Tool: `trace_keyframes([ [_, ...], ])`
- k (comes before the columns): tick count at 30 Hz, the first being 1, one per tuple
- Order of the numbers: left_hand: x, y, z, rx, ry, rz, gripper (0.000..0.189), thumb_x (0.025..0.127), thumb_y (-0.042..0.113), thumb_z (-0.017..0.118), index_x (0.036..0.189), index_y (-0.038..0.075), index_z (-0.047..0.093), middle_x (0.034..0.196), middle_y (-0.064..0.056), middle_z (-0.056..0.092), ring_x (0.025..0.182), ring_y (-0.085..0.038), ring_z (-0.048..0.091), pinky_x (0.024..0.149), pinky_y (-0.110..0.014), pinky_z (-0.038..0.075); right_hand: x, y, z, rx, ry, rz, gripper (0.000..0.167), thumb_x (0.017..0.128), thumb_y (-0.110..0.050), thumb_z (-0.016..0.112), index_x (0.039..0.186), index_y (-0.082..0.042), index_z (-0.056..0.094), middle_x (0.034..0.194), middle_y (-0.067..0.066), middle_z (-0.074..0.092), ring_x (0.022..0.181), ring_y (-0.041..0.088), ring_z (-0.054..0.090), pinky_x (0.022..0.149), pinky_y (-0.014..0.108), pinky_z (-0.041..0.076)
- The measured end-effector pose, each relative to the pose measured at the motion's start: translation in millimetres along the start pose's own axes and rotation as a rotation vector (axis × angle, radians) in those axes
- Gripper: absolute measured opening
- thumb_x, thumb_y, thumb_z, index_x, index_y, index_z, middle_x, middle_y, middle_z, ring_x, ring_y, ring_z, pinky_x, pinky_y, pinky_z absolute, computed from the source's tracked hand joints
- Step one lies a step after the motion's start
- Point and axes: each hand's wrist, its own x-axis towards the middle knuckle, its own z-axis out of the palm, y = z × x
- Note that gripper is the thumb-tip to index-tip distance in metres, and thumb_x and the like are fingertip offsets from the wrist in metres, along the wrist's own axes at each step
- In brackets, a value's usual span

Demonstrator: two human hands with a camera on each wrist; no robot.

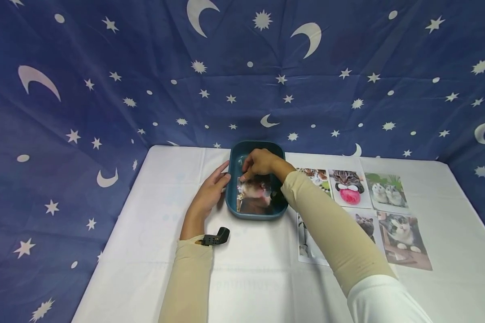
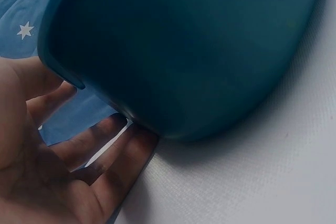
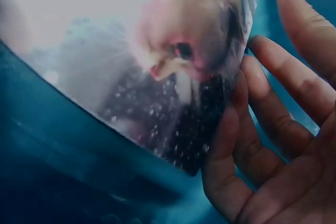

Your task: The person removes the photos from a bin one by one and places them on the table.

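A dark teal plastic bin (image 1: 257, 217) stands at the back of the table. Against its left side rests my left hand (image 1: 210, 190), fingertips on the outer wall (image 2: 210, 77) and thumb by the rim. My right hand (image 1: 260, 162) reaches down into the bin. There it touches the edge of a glossy animal photo card (image 1: 256, 197). In the right wrist view the fingers (image 3: 262, 124) meet the card's edge (image 3: 157, 114), while the thumb stands apart from it. The right forearm hides part of the bin's right side.
Several animal photo cards lie in rows right of the bin, among them a cat with a pink ball (image 1: 349, 194), two white hamsters (image 1: 388, 195) and a grey-white cat (image 1: 404, 242). The right sleeve (image 1: 339, 237) covers some of them. A blue star-patterned cloth (image 1: 242, 107) hangs behind the white table (image 1: 246, 287).
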Motion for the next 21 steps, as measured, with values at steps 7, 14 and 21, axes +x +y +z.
trace_keyframes([
  [7, 0.1, 0.6, 0.6, -0.007, 0.001, -0.004, 0.047, 0.108, 0.032, 0.052, 0.152, 0.045, 0.043, 0.146, -0.007, 0.055, 0.133, -0.026, 0.055, 0.115, -0.049, 0.043, -4.8, -3.4, -4.9, -0.018, -0.059, -0.036, 0.019, 0.083, -0.035, 0.086, 0.097, -0.024, 0.084, 0.096, -0.008, 0.079, 0.097, 0.013, 0.068, 0.092, 0.033, 0.055],
  [14, 0.7, 0.3, 1.1, 0.000, -0.012, 0.002, 0.049, 0.108, 0.031, 0.051, 0.155, 0.042, 0.041, 0.151, -0.011, 0.051, 0.136, -0.027, 0.053, 0.116, -0.050, 0.042, -12.6, -11.0, -11.1, 0.118, -0.177, -0.134, 0.024, 0.088, -0.013, 0.079, 0.111, -0.015, 0.081, 0.102, -0.001, 0.079, 0.088, 0.013, 0.068, 0.084, 0.029, 0.056],
  [21, 0.4, -0.3, 1.4, -0.003, -0.012, -0.003, 0.048, 0.108, 0.032, 0.050, 0.154, 0.043, 0.041, 0.157, -0.011, 0.045, 0.141, -0.026, 0.048, 0.117, -0.052, 0.040, -24.8, -18.6, -18.7, 0.054, -0.211, -0.163, 0.039, 0.090, -0.002, 0.072, 0.125, -0.018, 0.075, 0.093, 0.001, 0.075, 0.079, 0.012, 0.063, 0.072, 0.025, 0.054],
])
